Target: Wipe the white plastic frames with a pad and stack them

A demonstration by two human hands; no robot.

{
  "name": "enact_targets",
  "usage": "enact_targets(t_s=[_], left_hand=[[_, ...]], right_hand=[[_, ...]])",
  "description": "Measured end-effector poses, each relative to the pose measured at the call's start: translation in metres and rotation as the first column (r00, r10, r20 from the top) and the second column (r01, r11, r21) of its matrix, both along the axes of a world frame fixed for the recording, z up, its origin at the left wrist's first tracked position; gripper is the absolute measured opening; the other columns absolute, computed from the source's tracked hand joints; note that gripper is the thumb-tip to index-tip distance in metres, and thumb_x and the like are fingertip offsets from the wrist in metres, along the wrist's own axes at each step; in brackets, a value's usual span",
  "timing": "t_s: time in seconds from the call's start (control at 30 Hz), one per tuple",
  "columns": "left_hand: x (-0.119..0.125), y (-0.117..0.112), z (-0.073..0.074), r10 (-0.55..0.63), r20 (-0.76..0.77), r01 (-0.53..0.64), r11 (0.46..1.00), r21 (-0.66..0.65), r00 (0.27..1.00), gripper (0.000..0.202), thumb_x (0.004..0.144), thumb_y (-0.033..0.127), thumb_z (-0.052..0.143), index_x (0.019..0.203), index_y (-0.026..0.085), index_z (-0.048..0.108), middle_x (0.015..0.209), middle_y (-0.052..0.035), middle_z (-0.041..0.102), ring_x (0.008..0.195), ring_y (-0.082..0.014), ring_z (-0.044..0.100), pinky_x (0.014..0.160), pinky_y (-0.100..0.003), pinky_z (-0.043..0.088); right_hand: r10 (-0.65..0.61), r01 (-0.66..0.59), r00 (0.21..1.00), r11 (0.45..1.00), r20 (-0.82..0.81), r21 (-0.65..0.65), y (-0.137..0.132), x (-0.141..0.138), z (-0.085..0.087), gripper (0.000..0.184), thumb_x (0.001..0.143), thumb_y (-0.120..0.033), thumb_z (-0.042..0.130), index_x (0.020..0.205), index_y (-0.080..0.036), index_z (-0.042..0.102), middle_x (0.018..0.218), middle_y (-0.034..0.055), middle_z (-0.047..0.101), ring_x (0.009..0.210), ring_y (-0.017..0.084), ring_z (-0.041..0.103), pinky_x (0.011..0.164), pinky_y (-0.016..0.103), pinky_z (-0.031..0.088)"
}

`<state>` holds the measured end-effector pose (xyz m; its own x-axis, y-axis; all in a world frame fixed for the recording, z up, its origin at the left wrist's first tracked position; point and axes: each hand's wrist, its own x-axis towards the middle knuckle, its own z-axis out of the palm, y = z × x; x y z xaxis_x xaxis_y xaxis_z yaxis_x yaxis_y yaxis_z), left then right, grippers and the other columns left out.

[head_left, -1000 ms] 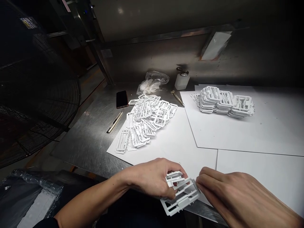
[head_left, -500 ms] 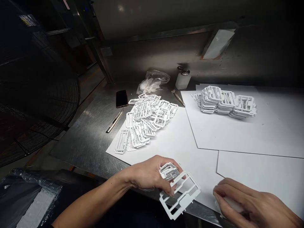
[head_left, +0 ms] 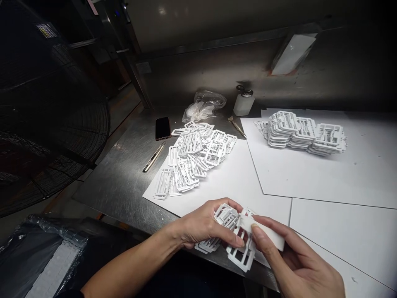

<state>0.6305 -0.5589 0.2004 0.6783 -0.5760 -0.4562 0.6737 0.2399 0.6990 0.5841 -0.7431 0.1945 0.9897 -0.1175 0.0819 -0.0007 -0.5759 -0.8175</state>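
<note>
My left hand [head_left: 206,223] grips a bunch of white moulded plastic frames [head_left: 225,217], its fingers curled over them. One frame [head_left: 242,256] sticks out below the bunch, towards my right hand. My right hand [head_left: 288,260] pinches a white rectangular block [head_left: 268,231], possibly foam or a sanding pad, between thumb and fingers. The block presses against the upper edge of that frame. Both hands are over the near edge of the steel table [head_left: 118,194], and the fingers hide part of the frames.
Loose frames lie heaped on a white sheet [head_left: 192,194]; a neater stack [head_left: 302,132] sits on another sheet [head_left: 297,165]. Behind are a phone [head_left: 163,128], utility knife [head_left: 153,157], metal tool [head_left: 237,127], bottle [head_left: 243,103] and plastic bag [head_left: 204,105]. A fan [head_left: 52,124] stands left.
My right hand has moved in from the lower right with the white block and brought it against the frame. My left hand has turned the frames. The view has shifted slightly.
</note>
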Motion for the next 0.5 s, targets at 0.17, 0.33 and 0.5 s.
enact_targets(t_s=[0.17, 0.33, 0.5], left_hand=[[0.001, 0.001, -0.005, 0.008, -0.035, -0.011, 0.997, -0.082, 0.999, 0.036, 0.069, 0.029, 0.074, 0.097, 0.016, 0.057, 0.073, -0.0003, 0.058, 0.055, -0.0075, 0.051, 0.055, -0.02, 0.041], [0.007, -0.003, -0.007, 0.072, -0.085, -0.077, 0.996, -0.052, 0.994, 0.029, 0.069, 0.031, 0.072, 0.088, 0.014, 0.058, 0.067, 0.0003, 0.055, 0.052, -0.0075, 0.05, 0.051, -0.02, 0.041], [0.011, -0.004, -0.01, 0.165, -0.029, -0.161, 0.982, 0.096, 0.986, 0.03, 0.061, 0.016, 0.07, 0.087, 0.016, 0.056, 0.062, 0.0018, 0.056, 0.048, -0.0088, 0.049, 0.044, -0.019, 0.039]], right_hand=[[0.007, 0.003, 0.995, 0.995, 0.101, -0.101, 0.01, -0.002, -0.004, 0.031, 0.084, -0.055, 0.056, 0.098, -0.029, 0.065, 0.051, -0.0061, 0.056, 0.025, 0.01, 0.033, 0.024, 0.022, 0.031], [0.142, -0.132, 0.966, 0.989, 0.217, -0.063, 0.019, -0.001, 0.001, 0.018, 0.09, -0.042, 0.054, 0.099, -0.029, 0.062, 0.086, -0.0023, 0.066, 0.057, 0.013, 0.061, 0.055, 0.02, 0.051], [0.333, -0.325, 0.899, 0.943, 0.283, -0.076, 0.028, -0.009, -0.002, 0.015, 0.091, -0.03, 0.054, 0.104, -0.023, 0.059, 0.099, 0.0035, 0.061, 0.084, 0.016, 0.062, 0.068, 0.019, 0.052]])
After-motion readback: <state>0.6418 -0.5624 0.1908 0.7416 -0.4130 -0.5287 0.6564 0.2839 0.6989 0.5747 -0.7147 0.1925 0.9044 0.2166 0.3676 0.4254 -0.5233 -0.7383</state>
